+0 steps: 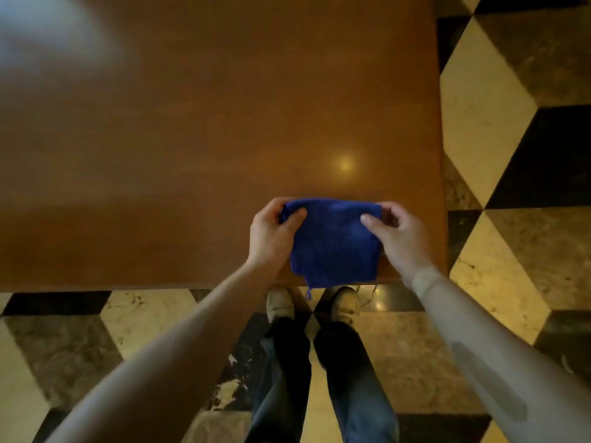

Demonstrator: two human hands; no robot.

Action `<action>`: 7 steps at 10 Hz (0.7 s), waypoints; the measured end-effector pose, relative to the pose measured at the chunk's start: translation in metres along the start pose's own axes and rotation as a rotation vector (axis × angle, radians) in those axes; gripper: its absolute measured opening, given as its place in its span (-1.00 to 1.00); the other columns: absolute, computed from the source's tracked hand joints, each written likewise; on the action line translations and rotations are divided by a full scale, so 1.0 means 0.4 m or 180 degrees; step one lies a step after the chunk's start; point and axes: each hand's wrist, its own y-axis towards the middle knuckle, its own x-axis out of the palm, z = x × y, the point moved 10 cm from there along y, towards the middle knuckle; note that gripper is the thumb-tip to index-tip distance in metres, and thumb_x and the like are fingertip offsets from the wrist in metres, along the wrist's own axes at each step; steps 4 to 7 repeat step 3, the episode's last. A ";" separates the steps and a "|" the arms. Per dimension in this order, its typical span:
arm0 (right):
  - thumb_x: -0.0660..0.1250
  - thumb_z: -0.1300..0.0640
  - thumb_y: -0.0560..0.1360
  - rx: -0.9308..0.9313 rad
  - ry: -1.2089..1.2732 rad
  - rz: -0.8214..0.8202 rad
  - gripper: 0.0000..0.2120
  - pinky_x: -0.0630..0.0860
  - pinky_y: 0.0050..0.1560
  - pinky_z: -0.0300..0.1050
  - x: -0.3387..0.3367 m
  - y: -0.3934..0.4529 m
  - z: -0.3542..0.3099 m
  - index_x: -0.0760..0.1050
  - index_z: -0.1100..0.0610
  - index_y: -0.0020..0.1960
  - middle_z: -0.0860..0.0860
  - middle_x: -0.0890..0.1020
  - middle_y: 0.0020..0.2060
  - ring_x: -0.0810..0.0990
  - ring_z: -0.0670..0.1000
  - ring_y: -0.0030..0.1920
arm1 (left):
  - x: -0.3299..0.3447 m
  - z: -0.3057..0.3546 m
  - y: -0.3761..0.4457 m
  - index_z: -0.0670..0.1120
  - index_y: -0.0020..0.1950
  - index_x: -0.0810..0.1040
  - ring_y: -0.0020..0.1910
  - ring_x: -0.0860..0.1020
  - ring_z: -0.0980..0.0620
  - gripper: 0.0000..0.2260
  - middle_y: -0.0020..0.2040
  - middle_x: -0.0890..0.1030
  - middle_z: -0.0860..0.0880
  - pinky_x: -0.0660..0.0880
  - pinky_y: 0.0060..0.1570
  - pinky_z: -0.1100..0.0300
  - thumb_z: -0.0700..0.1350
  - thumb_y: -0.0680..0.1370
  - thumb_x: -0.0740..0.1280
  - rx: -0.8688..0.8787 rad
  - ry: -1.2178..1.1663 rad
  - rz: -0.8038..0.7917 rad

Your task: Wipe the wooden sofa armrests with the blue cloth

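Observation:
A folded blue cloth (334, 243) hangs between both hands just above the near edge of a polished wooden table (208, 123). My left hand (271, 235) pinches its upper left corner between thumb and fingers. My right hand (396, 233) pinches the upper right corner the same way. A loose thread dangles from the cloth's lower edge. No sofa or armrest shows in this view.
The brown tabletop fills the upper part of the view, with its right edge (443, 155) near my right hand. A black, cream and grey patterned marble floor (511, 91) lies around it. My shoes (281, 303) stand at the table's near edge.

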 end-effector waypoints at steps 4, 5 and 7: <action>0.35 0.10 0.56 -0.0509 -0.0734 0.0735 -0.71 0.49 0.04 -0.25 -0.002 0.049 -0.016 0.46 -0.01 0.26 -0.14 0.52 0.09 0.55 -0.09 0.06 | -0.015 0.009 0.039 0.04 0.22 0.51 0.01 0.55 0.10 -0.78 0.11 0.56 0.05 0.50 -0.01 0.19 -0.09 0.58 0.34 0.0403 0.0865 0.0397; 0.35 0.10 0.56 -0.0509 -0.0734 0.0735 -0.71 0.49 0.04 -0.25 -0.002 0.049 -0.016 0.46 -0.01 0.26 -0.14 0.52 0.09 0.55 -0.09 0.06 | -0.015 0.009 0.039 0.04 0.22 0.51 0.01 0.55 0.10 -0.78 0.11 0.56 0.05 0.50 -0.01 0.19 -0.09 0.58 0.34 0.0403 0.0865 0.0397; 0.35 0.10 0.56 -0.0509 -0.0734 0.0735 -0.71 0.49 0.04 -0.25 -0.002 0.049 -0.016 0.46 -0.01 0.26 -0.14 0.52 0.09 0.55 -0.09 0.06 | -0.015 0.009 0.039 0.04 0.22 0.51 0.01 0.55 0.10 -0.78 0.11 0.56 0.05 0.50 -0.01 0.19 -0.09 0.58 0.34 0.0403 0.0865 0.0397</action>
